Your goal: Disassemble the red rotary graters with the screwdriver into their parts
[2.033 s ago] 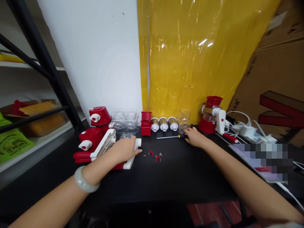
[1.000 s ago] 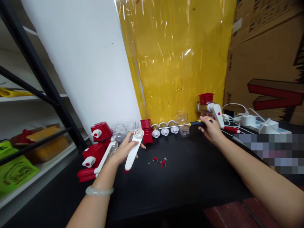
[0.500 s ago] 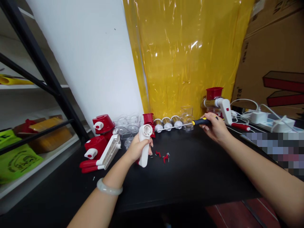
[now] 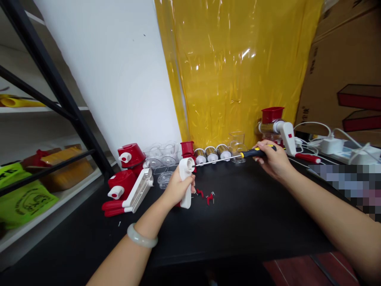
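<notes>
My left hand point(image 4: 177, 186) is wrapped round a white plastic crank handle point(image 4: 187, 198), held upright above the black table point(image 4: 238, 222). The round socket at its top faces right. In my right hand point(image 4: 272, 161) is a screwdriver point(image 4: 253, 152) with a black and yellow grip. Its long shaft points left, and the tip reaches the handle's socket; whether it sits inside I cannot tell. Small red plastic pieces point(image 4: 210, 198) and several tiny metal pins or screws lie on the table right of my left hand.
Red grater bodies point(image 4: 131, 155) and white crank arms with red grips point(image 4: 138, 192) lie at left. Clear plastic cups point(image 4: 162, 155), metal grating drums point(image 4: 211, 154) and a red hopper point(image 4: 187, 149) line the back. An assembled rotary grater point(image 4: 272, 123) stands right, near white chargers point(image 4: 331, 143) with cables.
My left hand has turned the white handle so its socket faces right toward the screwdriver tip instead of toward me. My right hand still holds the screwdriver in nearly the same place.
</notes>
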Tool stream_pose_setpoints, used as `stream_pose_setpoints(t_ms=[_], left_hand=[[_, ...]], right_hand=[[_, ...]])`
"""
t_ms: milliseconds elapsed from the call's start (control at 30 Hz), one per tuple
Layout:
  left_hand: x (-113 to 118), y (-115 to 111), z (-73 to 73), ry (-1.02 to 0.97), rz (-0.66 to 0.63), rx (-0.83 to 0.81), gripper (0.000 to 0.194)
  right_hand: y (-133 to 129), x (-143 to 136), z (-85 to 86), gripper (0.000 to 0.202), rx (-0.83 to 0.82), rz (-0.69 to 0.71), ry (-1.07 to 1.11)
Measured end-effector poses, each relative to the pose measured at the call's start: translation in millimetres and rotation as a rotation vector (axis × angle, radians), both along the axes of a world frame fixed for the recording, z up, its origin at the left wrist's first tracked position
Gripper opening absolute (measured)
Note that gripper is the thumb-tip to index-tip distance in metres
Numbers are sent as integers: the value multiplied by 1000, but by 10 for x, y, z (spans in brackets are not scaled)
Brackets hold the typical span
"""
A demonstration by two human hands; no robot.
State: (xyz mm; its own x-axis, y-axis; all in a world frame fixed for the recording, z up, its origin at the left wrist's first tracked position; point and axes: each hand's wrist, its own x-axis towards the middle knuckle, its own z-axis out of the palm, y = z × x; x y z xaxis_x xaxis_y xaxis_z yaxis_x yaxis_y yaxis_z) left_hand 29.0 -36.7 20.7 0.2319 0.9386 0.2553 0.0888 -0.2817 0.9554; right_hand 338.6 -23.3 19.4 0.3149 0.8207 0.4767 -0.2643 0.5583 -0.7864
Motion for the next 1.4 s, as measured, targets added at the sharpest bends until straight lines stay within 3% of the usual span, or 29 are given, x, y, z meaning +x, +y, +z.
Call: stream_pose_setpoints(t_ms=[333,567,767,933,1167,1400], left_hand=[[2,7,-12,-2,22,3,33],[-3,7,-32,28,55,28,35],[-66,69,-96,204,123,146,31],[-85,56,-45,266,174,202,32],[-96,11,23,377,219,296,28],[-131,47,7,419,230,307,30]], right_hand=[[9,36,-18,29,16,-44,-39],[-9,89,-33,27,41,-116,-235],[40,182,-67,26,37,-140,-357],[24,195,-50,34,-31,-37,-471],[15,200,-39,58,-177,-142,-632],[29,198,-14,60,-283,-128,-667]])
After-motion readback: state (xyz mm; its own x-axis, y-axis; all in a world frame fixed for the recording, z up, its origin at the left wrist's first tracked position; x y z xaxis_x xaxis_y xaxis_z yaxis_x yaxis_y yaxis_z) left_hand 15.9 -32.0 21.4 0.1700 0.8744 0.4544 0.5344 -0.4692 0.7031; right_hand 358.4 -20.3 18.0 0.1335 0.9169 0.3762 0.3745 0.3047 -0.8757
